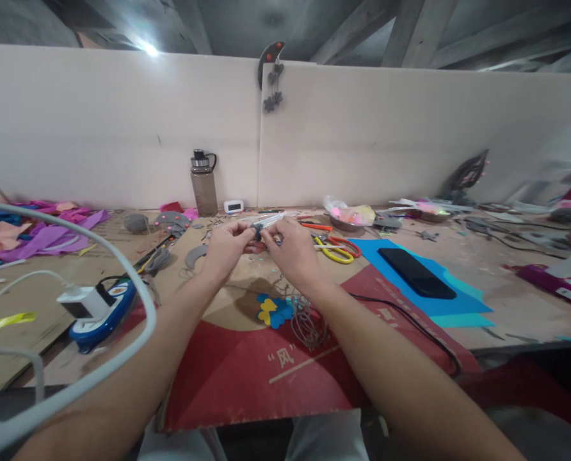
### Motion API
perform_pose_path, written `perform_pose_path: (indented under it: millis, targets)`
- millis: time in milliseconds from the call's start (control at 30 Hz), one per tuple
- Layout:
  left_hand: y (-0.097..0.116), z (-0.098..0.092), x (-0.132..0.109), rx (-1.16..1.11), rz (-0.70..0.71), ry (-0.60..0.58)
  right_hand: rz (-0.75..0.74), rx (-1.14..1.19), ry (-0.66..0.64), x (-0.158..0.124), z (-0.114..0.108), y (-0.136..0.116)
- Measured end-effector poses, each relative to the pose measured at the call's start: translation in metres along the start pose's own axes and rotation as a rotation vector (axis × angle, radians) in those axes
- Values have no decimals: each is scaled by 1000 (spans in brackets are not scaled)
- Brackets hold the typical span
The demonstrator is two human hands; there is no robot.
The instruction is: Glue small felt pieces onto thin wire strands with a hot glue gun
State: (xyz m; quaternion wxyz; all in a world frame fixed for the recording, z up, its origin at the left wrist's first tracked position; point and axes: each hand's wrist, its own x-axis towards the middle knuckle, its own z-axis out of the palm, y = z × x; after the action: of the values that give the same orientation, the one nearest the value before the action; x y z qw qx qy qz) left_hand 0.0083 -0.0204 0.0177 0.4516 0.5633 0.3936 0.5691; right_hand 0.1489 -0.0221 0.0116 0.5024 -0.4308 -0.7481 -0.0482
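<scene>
Both of my hands meet over the middle of the table, fingers pinched together. Between their fingertips is a small dark grey-green piece (257, 232), its shape partly hidden. My left hand (228, 246) grips it from the left, and my right hand (292, 246) closes on its right side. Below them, blue flower-like pieces (280, 312) and a yellow one (267, 310) lie on the red and brown cardboard (247, 378). A loose coil of thin grey cord (309, 325) rests beside them. Yellow-handled scissors (338, 255) and orange-handled ones lie just right of my right hand.
A black phone (416, 273) lies on blue sheets (458, 312) at the right. A bottle (203, 186) stands by the white partition. At the left are a blue power strip (104, 317), a white cable and purple fabric (74, 235). Another person's hand shows at the far right.
</scene>
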Motion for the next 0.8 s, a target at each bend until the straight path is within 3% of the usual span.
perform_pose_path:
  millis: [333, 600, 800]
  targets:
    - [0, -4, -1, 56, 17, -36, -18, -92, 13, -2, -3, -1]
    - [7, -11, 3, 51, -21, -234, 12, 52, 28, 2, -3, 3]
    - [13, -21, 6, 123, -24, -334, 67, 18, 21, 5, -8, 3]
